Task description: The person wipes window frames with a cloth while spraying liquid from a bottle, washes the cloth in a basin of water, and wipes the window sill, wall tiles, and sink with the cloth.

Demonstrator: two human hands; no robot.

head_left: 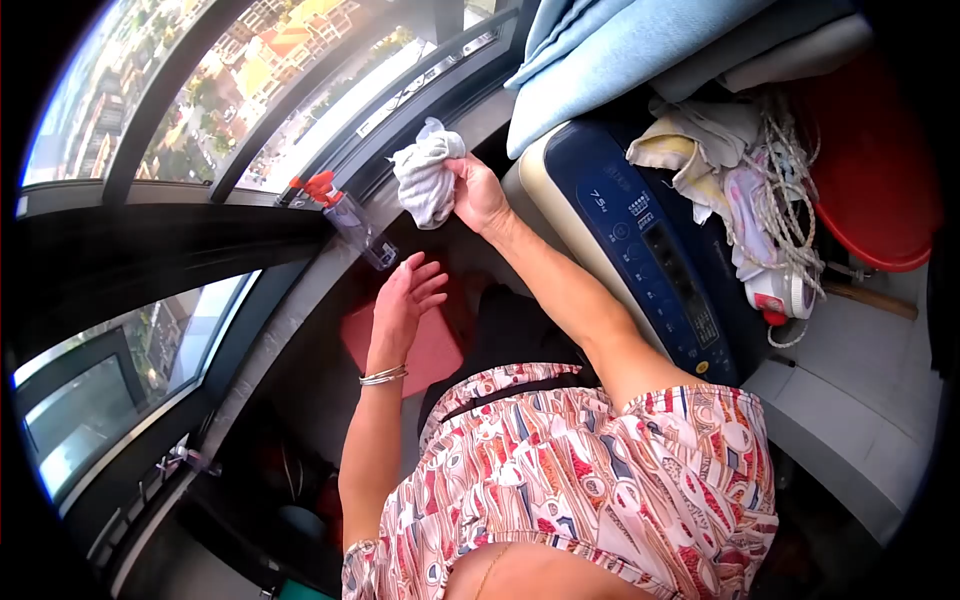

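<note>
A crumpled pale grey cloth is bunched up in my right hand, whose fingers close around its right side. The cloth is held up close to the window sill. Lower and to the left, my left hand is empty, its fingers apart and its palm turned toward the right. Just beyond those fingers a clear spray bottle with a red trigger head stands on the sill.
To the right sits a washing machine with a dark blue panel. Light blue fabric, rags, coiled rope and a red basin lie around its top. Barred windows run along the left. Below is a pink stool-like object.
</note>
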